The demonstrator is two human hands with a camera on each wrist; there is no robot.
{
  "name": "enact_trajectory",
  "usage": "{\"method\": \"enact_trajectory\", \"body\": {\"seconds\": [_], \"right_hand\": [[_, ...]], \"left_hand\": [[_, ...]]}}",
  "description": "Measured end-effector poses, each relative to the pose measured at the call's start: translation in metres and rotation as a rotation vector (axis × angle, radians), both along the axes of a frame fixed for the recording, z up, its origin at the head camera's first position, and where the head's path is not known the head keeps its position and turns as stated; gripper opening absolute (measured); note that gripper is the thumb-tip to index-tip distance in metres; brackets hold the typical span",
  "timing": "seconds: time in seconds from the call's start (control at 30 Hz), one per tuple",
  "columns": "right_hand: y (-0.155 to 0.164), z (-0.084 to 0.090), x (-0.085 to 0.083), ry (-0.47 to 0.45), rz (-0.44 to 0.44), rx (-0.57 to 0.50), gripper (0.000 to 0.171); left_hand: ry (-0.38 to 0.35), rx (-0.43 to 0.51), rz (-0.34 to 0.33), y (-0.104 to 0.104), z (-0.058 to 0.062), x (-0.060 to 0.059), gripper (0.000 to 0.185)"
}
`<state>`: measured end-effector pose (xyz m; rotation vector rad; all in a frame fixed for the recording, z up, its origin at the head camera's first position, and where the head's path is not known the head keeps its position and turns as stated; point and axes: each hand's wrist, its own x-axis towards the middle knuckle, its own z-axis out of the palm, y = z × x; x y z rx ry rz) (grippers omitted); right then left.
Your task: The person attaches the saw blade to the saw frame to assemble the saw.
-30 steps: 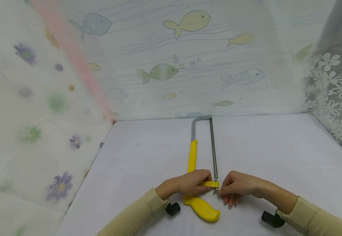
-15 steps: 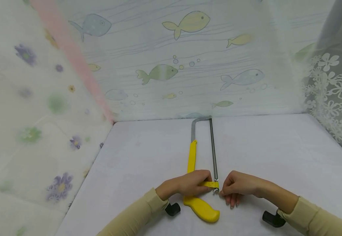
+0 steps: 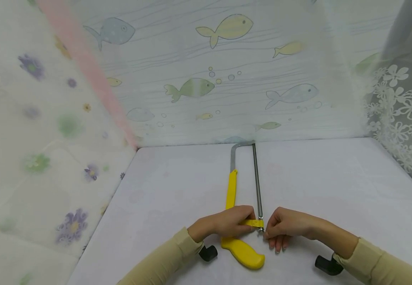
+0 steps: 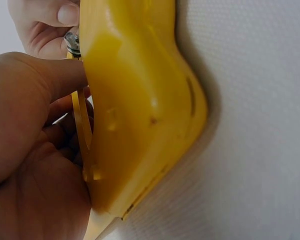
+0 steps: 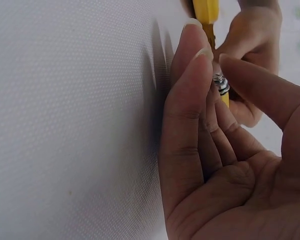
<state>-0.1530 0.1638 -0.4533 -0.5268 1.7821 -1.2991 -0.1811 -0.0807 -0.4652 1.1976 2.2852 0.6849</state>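
Note:
A hacksaw with a yellow handle [image 3: 243,253] and a thin metal blade [image 3: 257,182] lies flat on the white table [image 3: 334,186], its bow pointing away from me. My left hand [image 3: 223,223] grips the yellow frame just above the handle [image 4: 140,100]. My right hand [image 3: 286,225] pinches the small metal nut [image 5: 221,84] at the near end of the blade between thumb and forefinger. Its other fingers rest straight on the table. The nut [image 4: 72,42] also shows at the top of the left wrist view.
Printed fish fabric [image 3: 209,79] walls off the back of the table, with floral curtains left [image 3: 31,138] and right [image 3: 405,111]. A black camera mount sits at each wrist [image 3: 208,252] [image 3: 328,265]. Bare table surface lies on both sides of the saw.
My right hand's fingers have shifted slightly at the nut. The saw and my left hand have stayed in place.

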Motion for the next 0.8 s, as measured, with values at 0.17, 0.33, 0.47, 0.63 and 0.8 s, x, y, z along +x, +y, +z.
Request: {"method": "enact_trajectory", "body": {"seconds": [0.17, 0.33, 0.47, 0.63, 0.8], "right_hand": [[-0.0037, 0.0004, 0.0015, 0.013, -0.015, 0.027, 0.033], [-0.0063, 0.0012, 0.0027, 0.004, -0.036, 0.041, 0.037], [-0.0076, 0.0011, 0.0029, -0.005, -0.045, 0.044, 0.037], [-0.0086, 0.0015, 0.0028, -0.011, -0.046, 0.041, 0.036], [-0.0094, 0.0014, 0.0022, -0.009, -0.034, 0.030, 0.037]], "left_hand": [[0.002, -0.001, -0.002, -0.0001, -0.0006, -0.0001, 0.010], [0.014, -0.004, -0.007, 0.0002, -0.0004, -0.0003, 0.010], [0.016, -0.010, -0.006, 0.0006, 0.0001, -0.0001, 0.010], [0.018, -0.013, -0.005, 0.0008, -0.0001, 0.0000, 0.010], [0.026, -0.006, -0.010, 0.0004, -0.0001, -0.0002, 0.009]]}}
